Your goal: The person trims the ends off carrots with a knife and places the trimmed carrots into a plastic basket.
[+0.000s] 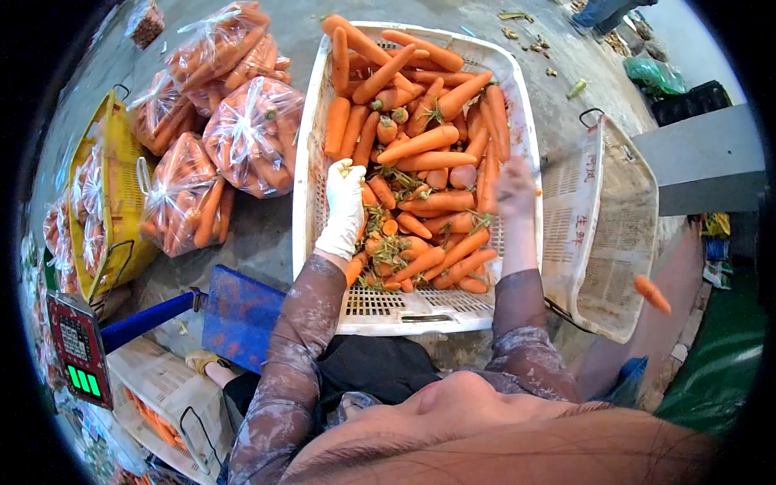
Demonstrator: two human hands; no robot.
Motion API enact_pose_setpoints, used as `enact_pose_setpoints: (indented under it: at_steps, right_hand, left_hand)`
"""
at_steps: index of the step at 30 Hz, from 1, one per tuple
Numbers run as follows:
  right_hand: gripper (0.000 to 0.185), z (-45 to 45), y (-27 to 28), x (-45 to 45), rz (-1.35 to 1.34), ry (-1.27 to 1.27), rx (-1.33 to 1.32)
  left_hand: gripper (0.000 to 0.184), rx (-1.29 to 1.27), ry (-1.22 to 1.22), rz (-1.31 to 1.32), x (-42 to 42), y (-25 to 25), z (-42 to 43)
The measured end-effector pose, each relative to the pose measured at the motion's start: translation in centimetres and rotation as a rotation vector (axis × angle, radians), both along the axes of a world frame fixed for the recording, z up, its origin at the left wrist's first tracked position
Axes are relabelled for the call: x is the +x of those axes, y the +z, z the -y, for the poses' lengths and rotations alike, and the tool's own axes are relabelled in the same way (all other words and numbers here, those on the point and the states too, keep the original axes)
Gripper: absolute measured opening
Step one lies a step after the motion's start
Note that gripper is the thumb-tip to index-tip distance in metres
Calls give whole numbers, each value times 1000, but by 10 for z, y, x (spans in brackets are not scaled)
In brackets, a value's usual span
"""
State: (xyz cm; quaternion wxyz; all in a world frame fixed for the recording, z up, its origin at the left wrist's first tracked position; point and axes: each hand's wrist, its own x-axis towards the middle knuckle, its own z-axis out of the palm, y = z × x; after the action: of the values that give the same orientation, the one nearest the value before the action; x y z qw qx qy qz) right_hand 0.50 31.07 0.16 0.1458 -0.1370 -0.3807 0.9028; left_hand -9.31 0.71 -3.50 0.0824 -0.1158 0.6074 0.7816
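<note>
A white plastic crate (416,318) in front of me holds a heap of orange carrots (420,145), with leafy green tops and cut pieces towards the near side. My left hand (343,202), in a white glove, is over the crate's left part with its fingers curled in against the carrots. What those fingers hold, if anything, is hidden. On the other side, my right hand (515,190) is smeared by motion above the crate's right wall, so its fingers cannot be made out. A single carrot (652,293) shows far to the right, apart from the heap.
Clear bags of carrots (255,133) sit at the left beside a yellow crate (121,194). A scale display (79,352) and blue platform (241,315) stand near left. Another white crate (602,234) leans at the right. A person's legs (602,14) appear at the back.
</note>
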Motion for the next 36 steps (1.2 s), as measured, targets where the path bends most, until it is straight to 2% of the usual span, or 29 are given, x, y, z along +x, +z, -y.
enact_pose_setpoints:
  at_steps: [2, 4, 5, 6, 7, 8, 9, 10, 12, 14, 15, 16, 18, 20, 22, 23, 24, 25, 26, 28, 30, 32, 36]
  right_hand:
    - [23, 54, 5, -38, 679, 44, 583]
    - [27, 79, -19, -63, 540, 288, 317]
    - [29, 79, -58, -84, 588, 366, 390]
    - [29, 108, -52, -94, 620, 237, 528]
    - [33, 131, -48, -100, 588, 179, 509]
    - [39, 144, -51, -101, 552, 146, 503]
    - [38, 146, -77, -123, 640, 0, 551]
    - [32, 150, -69, -126, 732, -13, 562]
    - [26, 162, -55, -129, 816, -143, 189]
    - [23, 154, -78, -123, 846, 19, 178]
    - [23, 159, -47, -99, 670, 91, 142]
    - [24, 163, -27, -82, 781, 148, 204]
    - [26, 160, -11, -43, 662, 420, 277]
    - [35, 151, 21, -8, 578, 760, 661]
    - [42, 134, 15, 4, 417, 804, 1266]
    - [40, 128, 12, 14, 371, 612, 1009]
    - [39, 122, 11, 14, 356, 444, 1063]
    - [37, 115, 29, 15, 349, 310, 1319]
    - [32, 111, 42, 11, 522, 205, 1784]
    - [31, 104, 38, 8, 410, 38, 1930]
    - [31, 107, 35, 5, 358, -39, 1946]
    - [32, 109, 35, 5, 320, -112, 1969]
    - [30, 110, 32, 3, 326, -248, 1989]
  left_hand:
    - [31, -10, 22, -3, 1, 8, -1]
    - [30, 43, -17, 83, 3, 17, -1]
    - [29, 26, -38, 20, 5, 10, 0]
    - [30, -80, -85, -58, -1, -9, 3]
    - [31, -112, -99, -95, 2, -4, 5]
    - [30, -58, -120, -74, -6, -21, 6]
    - [29, -24, -150, -61, -6, -20, 7]
    - [28, 1, -138, -29, -6, -13, 7]
    - [26, 75, -128, 34, -4, 0, 7]
    - [25, 44, -122, 21, -5, -3, 6]
    - [25, 45, -126, 16, -6, -1, 6]
    - [28, 44, -155, 60, -5, 1, 5]
    - [45, 112, -293, 226, -6, 0, 0]
    - [51, 469, -482, 493, -10, -26, 0]
    - [49, 313, -516, 283, 26, 6, -10]
    - [46, 255, -483, 312, 43, 35, -7]
    - [45, 191, -435, 336, 53, 68, -5]
    - [44, 145, -514, 208, 41, 53, -9]
    - [45, 96, -610, 81, 26, 34, -11]
    - [49, 32, -583, 58, 27, 32, -17]
    - [50, 60, -591, -40, 29, 21, -22]
    - [47, -180, -662, -129, 29, 14, -21]
    - [43, -301, -694, -240, 35, 15, -23]
